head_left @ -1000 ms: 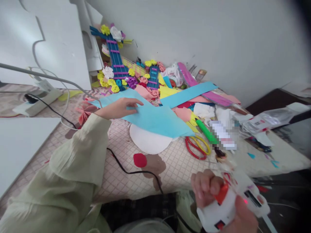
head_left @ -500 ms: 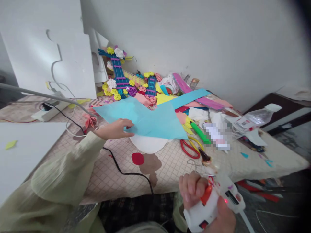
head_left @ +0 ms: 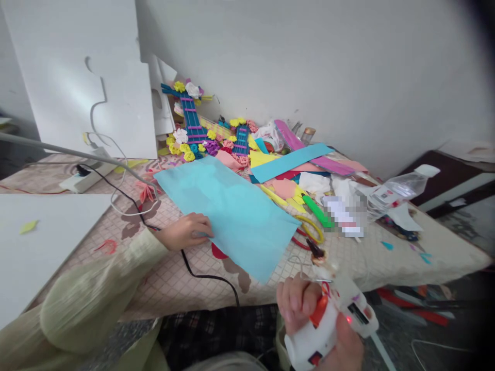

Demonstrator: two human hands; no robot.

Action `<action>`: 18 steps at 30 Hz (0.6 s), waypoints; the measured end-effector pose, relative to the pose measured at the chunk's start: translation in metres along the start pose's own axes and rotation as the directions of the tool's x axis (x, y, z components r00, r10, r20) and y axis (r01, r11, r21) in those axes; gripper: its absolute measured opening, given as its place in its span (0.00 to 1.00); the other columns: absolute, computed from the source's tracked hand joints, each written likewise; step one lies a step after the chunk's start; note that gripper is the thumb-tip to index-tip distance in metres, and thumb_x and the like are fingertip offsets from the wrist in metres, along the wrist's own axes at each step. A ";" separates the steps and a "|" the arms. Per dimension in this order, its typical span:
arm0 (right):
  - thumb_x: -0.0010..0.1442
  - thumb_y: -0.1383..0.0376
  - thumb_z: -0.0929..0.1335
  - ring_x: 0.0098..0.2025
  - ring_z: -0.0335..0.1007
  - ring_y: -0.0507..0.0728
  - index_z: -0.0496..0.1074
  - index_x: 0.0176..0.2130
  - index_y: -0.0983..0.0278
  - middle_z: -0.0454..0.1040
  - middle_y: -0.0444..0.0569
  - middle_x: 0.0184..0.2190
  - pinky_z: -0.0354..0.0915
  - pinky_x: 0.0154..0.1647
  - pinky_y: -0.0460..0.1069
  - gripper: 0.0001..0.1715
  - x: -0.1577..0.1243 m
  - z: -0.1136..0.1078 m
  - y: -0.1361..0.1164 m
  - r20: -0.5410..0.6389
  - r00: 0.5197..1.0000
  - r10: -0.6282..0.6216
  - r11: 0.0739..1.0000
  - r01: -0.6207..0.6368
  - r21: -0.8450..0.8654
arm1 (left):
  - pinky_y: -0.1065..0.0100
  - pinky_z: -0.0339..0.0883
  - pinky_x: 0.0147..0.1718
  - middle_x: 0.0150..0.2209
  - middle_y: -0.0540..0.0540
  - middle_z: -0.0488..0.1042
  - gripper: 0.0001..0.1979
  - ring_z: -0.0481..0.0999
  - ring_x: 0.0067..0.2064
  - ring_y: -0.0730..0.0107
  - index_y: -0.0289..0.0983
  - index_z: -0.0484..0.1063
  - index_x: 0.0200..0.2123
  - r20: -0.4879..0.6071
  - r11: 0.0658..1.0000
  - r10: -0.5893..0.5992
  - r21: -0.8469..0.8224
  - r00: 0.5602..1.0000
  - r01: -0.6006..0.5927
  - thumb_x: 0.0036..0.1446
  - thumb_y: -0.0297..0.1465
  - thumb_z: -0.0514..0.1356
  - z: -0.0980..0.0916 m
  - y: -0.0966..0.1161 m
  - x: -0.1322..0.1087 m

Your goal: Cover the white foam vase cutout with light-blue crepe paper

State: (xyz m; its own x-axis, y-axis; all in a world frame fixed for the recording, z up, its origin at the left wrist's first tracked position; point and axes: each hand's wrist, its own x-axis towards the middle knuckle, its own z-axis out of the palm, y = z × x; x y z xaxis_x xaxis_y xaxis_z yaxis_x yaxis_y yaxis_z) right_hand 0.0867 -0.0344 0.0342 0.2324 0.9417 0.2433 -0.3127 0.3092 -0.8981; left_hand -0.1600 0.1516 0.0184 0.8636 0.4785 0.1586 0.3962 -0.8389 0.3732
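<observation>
A thin blue sheet (head_left: 240, 211), like crepe paper or tissue, lies spread across the middle of the table. At its near-left edge my left hand (head_left: 188, 232) is closed, pinching the sheet. A red paper piece (head_left: 218, 251) shows partly from beneath the sheet, close to those fingers. Lower right, my right hand (head_left: 296, 299) is wrapped round a white glue gun (head_left: 313, 337) with an orange trigger; a small red light glows on it. The gun's dark tip points up and away, towards the red and yellow scissors (head_left: 313, 228), which the sheet partly covers.
Blue guitar-shaped crafts (head_left: 192, 118) with paper flowers stand at the back. A green cutter (head_left: 316, 210), paper strips (head_left: 290, 162) and a plastic bottle (head_left: 402, 188) lie to the right. A black cable (head_left: 209, 276) crosses the front; a power strip (head_left: 87, 172) sits at left.
My left hand has moved slightly towards me, drawing the blue sheet nearer and flatter. The sheet now covers the white disc and part of the red piece. My right hand still holds the glue gun.
</observation>
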 end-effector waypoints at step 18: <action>0.55 0.49 0.59 0.37 0.66 0.57 0.72 0.35 0.62 0.71 0.49 0.32 0.62 0.39 0.53 0.22 0.024 0.041 0.031 -0.086 0.995 0.046 0.996 -0.040 0.077 | 0.70 0.62 0.44 0.44 0.45 0.72 0.16 0.70 0.44 0.69 0.37 0.63 0.48 0.063 0.807 -0.129 -0.573 0.990 0.142 0.56 0.34 0.53 -0.009 0.108 -0.011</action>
State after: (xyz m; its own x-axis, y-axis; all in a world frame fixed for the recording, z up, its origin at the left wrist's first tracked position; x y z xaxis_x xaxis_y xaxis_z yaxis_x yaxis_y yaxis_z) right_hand 0.0446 0.0034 0.0274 0.2965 0.9400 0.1688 -0.3914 0.2808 -0.8763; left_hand -0.1290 0.0579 0.0655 0.8232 0.5654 0.0511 0.2639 -0.4609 0.8473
